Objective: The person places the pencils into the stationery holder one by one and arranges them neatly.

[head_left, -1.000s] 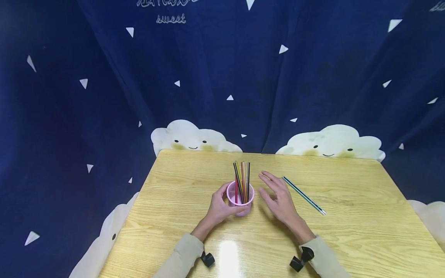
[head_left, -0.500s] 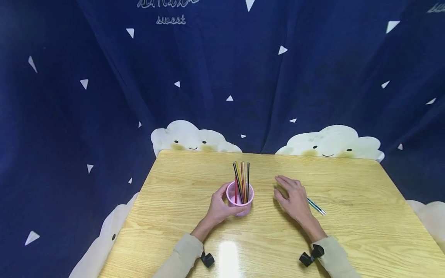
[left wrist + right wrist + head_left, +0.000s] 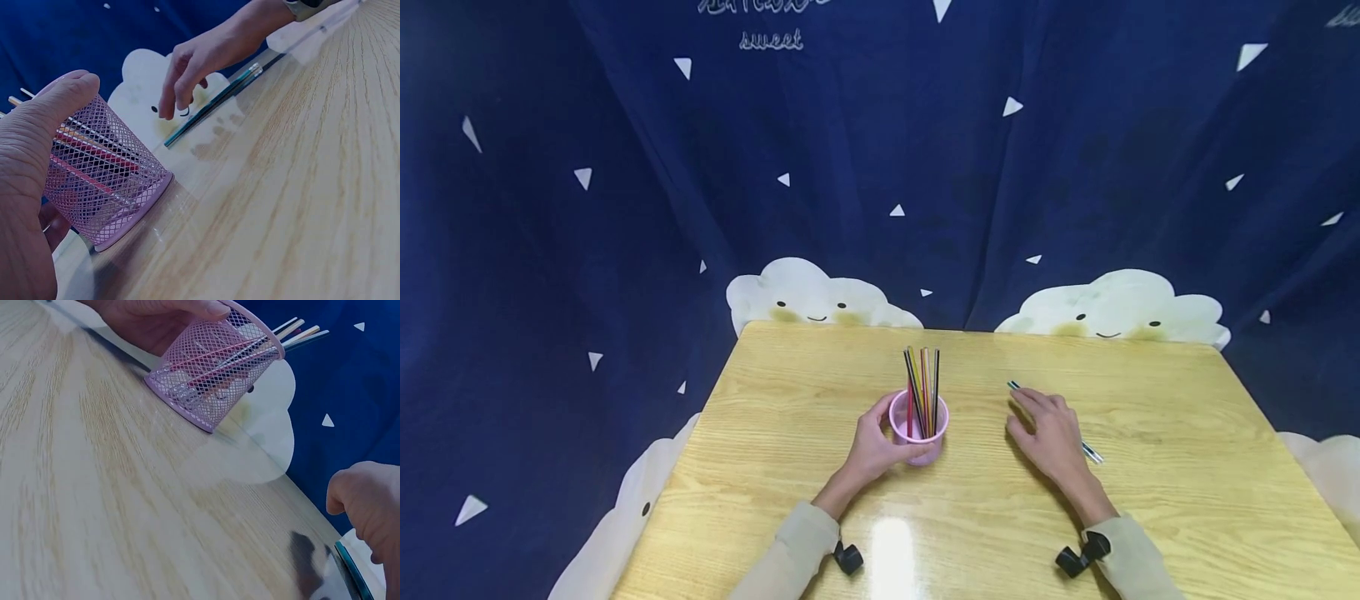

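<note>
My left hand (image 3: 876, 446) grips a pink mesh pencil cup (image 3: 109, 175), which stands upright on the table. Several pencils (image 3: 922, 392) in black, yellow and red lean inside it, their upper ends above the rim. To the right, my right hand (image 3: 1051, 437) hovers with loosely bent fingers over a pair of teal-striped pencils (image 3: 212, 103) lying side by side. In the head view the hand covers their middle. A gap shows between fingertips and pencils in the left wrist view; the right wrist view shows only part of that hand (image 3: 372, 506) beside one teal end.
The wooden table (image 3: 790, 375) ends at a back edge, behind which hangs a dark blue curtain (image 3: 850, 125) with white triangles and clouds. A black wrist camera (image 3: 848, 558) sits at the left sleeve, another camera (image 3: 1075, 560) at the right.
My right hand has moved right, away from the cup, and now lies over the two teal-striped pencils. My left hand and the cup have stayed in place.
</note>
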### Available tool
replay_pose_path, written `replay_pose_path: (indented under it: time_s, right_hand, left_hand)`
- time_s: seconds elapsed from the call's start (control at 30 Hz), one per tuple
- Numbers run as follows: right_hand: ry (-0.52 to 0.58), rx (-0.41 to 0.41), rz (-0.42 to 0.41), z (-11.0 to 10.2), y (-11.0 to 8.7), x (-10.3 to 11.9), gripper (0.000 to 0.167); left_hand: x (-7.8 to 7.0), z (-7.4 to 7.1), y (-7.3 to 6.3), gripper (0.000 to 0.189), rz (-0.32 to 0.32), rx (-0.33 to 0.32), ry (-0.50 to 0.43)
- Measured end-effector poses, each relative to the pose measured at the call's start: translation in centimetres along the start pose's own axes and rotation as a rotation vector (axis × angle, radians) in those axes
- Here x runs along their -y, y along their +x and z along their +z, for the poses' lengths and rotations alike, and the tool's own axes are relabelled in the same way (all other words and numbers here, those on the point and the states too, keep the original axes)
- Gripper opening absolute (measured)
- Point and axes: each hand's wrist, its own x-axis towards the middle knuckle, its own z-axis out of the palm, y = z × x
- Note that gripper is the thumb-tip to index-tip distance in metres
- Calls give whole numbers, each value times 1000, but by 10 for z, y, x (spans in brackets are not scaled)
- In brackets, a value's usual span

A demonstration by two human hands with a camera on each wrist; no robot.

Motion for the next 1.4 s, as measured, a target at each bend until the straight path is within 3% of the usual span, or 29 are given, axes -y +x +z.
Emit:
replay_pose_path:
  time_s: [0.2, 0.7, 1.1, 1.4]
  right_hand:
    - [-56, 12, 14, -2, -4, -7, 42]
    - [-97, 25, 29, 2, -11, -11, 39]
    - [10, 12, 61, 1, -8, -9, 30]
    - [12, 46, 34, 2, -8, -10, 25]
  left_hand:
    - [-1, 0, 1, 86, -26, 2, -24]
    - [2, 1, -2, 85, -8, -2, -6]
    - [0, 2, -1, 84, 19, -13, -3]
    - [-1, 2, -1, 85, 9, -11, -7]
